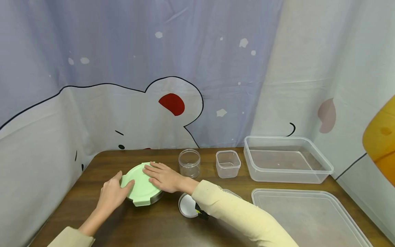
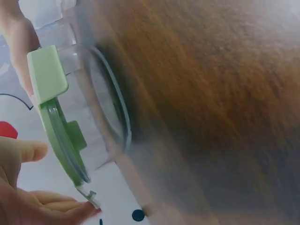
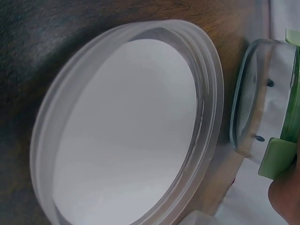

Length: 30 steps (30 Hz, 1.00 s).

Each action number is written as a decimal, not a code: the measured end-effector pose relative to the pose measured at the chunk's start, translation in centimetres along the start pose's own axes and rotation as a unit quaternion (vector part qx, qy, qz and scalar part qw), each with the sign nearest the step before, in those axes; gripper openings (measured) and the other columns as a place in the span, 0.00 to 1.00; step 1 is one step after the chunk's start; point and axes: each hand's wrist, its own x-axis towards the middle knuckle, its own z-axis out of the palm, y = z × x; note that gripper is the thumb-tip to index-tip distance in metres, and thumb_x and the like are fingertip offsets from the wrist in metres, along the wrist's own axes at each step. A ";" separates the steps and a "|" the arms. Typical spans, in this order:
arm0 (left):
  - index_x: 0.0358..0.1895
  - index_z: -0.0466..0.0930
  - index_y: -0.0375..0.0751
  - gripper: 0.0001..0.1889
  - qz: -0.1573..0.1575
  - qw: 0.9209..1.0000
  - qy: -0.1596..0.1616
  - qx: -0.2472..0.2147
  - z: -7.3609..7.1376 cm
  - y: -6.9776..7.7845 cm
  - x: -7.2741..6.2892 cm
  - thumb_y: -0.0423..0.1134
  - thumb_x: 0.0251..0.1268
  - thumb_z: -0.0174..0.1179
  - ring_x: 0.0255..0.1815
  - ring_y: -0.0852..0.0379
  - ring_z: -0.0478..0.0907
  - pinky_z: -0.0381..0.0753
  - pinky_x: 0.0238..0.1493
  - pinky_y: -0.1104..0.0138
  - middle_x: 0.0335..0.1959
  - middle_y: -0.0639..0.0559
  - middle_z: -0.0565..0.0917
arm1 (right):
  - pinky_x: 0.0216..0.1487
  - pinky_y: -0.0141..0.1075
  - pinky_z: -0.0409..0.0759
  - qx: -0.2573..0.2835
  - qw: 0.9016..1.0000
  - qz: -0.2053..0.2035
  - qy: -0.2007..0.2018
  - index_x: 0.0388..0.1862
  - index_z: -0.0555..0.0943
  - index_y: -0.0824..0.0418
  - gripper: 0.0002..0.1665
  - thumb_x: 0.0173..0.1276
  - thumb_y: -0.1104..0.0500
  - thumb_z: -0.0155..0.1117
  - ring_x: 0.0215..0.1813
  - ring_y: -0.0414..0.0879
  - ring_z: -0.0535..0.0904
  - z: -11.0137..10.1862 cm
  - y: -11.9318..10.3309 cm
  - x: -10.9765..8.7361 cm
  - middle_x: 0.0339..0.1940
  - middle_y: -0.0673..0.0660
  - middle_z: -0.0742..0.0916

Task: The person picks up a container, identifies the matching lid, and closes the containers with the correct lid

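A round glass food container with a light green clip lid (image 1: 140, 183) stands on the left half of the table. My right hand (image 1: 163, 176) lies on top of the lid, fingers straight and pointing left. At the lid's left side is my left hand (image 1: 112, 192), its thumb over the lid and its other fingers by the edge. In the left wrist view, those fingertips (image 2: 86, 208) touch a raised clip, with the thumb held apart from it. A white round lid (image 3: 126, 131) rests on the table beneath my right forearm.
Behind my right hand stand a clear round jar (image 1: 189, 164) and a small square container (image 1: 228, 164). A large rectangular clear box (image 1: 290, 175) is at the back right, with its flat lid (image 1: 308, 212) in front. A printed curtain (image 1: 216, 68) hangs behind the table.
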 end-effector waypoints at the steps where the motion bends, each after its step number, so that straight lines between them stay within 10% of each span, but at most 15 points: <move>1: 0.64 0.58 0.13 0.37 -0.002 1.000 -0.002 0.004 0.0 0.0 0.1 0.47 0.68 0.55 0.63 0.24 0.64 0.69 0.58 0.37 0.64 0.19 0.63 | 0.80 0.39 0.43 0.001 1.000 0.000 -0.001 0.78 0.51 0.51 0.30 0.81 0.48 0.27 0.81 0.44 0.44 0.0 0.0 0.0 0.80 0.48 0.55; 20: 0.49 0.74 0.13 0.29 0.010 0.997 -0.001 0.073 -0.6 0.3 1.1 0.44 0.64 0.60 0.52 0.23 0.70 0.70 0.55 0.40 0.47 0.18 0.76 | 0.80 0.40 0.43 0.000 1.000 -0.006 -0.002 0.78 0.51 0.51 0.30 0.81 0.48 0.27 0.81 0.44 0.44 0.0 0.1 0.0 0.80 0.48 0.55; 30: 0.51 0.76 0.18 0.27 -0.015 0.999 -0.032 0.028 -0.8 -0.4 1.4 0.45 0.65 0.59 0.39 0.35 0.80 0.78 0.37 0.50 0.46 0.25 0.81 | 0.80 0.41 0.45 -0.004 1.000 -0.006 0.002 0.78 0.51 0.51 0.30 0.81 0.48 0.28 0.80 0.45 0.45 0.1 0.0 0.1 0.79 0.48 0.56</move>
